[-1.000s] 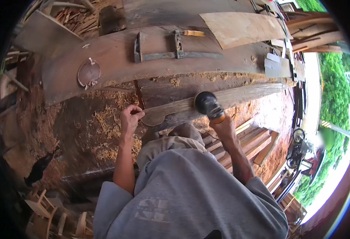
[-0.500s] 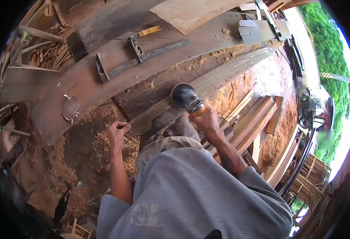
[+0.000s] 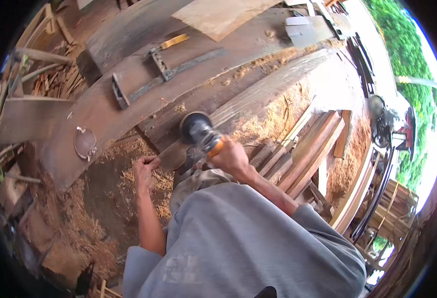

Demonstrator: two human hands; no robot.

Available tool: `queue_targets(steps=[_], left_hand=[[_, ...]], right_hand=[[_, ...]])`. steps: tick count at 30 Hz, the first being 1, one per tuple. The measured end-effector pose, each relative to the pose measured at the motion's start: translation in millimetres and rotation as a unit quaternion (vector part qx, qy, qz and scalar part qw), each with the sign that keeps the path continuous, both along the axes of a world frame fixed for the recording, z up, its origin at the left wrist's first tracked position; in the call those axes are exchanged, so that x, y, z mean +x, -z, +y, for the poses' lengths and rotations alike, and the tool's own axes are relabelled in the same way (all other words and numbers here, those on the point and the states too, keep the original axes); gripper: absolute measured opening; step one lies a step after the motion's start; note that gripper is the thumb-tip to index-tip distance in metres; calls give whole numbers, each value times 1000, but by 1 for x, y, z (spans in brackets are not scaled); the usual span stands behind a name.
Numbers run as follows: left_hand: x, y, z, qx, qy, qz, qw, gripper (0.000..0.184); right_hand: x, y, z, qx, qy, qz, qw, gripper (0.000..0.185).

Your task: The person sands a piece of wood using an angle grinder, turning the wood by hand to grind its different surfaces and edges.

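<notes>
A long, weathered wooden board [image 3: 273,82] runs from near my lap up to the right. My left hand [image 3: 145,172] pinches the near left tip of this board between thumb and fingers. My right hand [image 3: 229,158] is wrapped round the orange and black grip of a power sander [image 3: 196,130]. The sander's round black head rests over the board near its left end, a short way right of my left hand, and hides the wood beneath it.
Beyond the board lies a wide plank [image 3: 99,119] bearing a clamp-like metal tool [image 3: 160,64], a yellow-handled tool [image 3: 174,41] and a round piece [image 3: 85,143]. Stacked beams [image 3: 310,154] lie at right. Wood shavings [image 3: 278,116] cover the ground; a motorcycle [image 3: 381,124] stands far right.
The sander in my right hand has moved left along the board, closer to my left hand. My left hand still pinches the tip. The view has turned and shifted.
</notes>
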State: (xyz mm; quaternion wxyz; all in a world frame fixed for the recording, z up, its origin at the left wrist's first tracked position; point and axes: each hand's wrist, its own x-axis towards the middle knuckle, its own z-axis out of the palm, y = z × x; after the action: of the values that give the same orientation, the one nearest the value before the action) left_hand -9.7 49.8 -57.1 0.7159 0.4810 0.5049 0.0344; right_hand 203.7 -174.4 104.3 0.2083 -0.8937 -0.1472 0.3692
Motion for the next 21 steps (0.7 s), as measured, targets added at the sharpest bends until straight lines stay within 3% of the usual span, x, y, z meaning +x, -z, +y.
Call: queue_targets(steps=[3, 5, 8, 9, 12, 14, 15, 18, 19, 21], left_hand=[[-3, 4, 1, 11, 1, -26, 1000, 16], [-1, 4, 0, 18, -5, -33, 999, 15], [-6, 13, -2, -20, -41, -59, 997, 15], [-5, 12, -2, -18, -37, -57, 998, 15], [-6, 9, -3, -27, -33, -62, 997, 16], [-6, 13, -1, -26, -29, -61, 997, 16], [-7, 12, -2, -27, -27, -63, 997, 16], [-4, 7, 0, -26, -15, -54, 998, 16], [-4, 6, 0, -24, -12, -53, 998, 16], [-1, 2, 0, -29, -17, -42, 999, 15]], right_hand=[[5, 8, 0, -71, -43, -19, 996, 49], [26, 1, -14, -85, 6, 8, 996, 48], [76, 44, -81, -49, 56, -96, 993, 36], [93, 35, -88, -93, 79, -141, 982, 35], [142, 27, -113, -89, 198, -163, 963, 38], [175, 55, -133, -46, 231, -160, 959, 38], [177, 52, -129, -14, 246, -175, 953, 38], [152, 74, -117, -104, 204, -120, 966, 40], [133, 74, -110, -23, 210, -105, 972, 44], [114, 50, -94, -15, 171, -119, 978, 50]])
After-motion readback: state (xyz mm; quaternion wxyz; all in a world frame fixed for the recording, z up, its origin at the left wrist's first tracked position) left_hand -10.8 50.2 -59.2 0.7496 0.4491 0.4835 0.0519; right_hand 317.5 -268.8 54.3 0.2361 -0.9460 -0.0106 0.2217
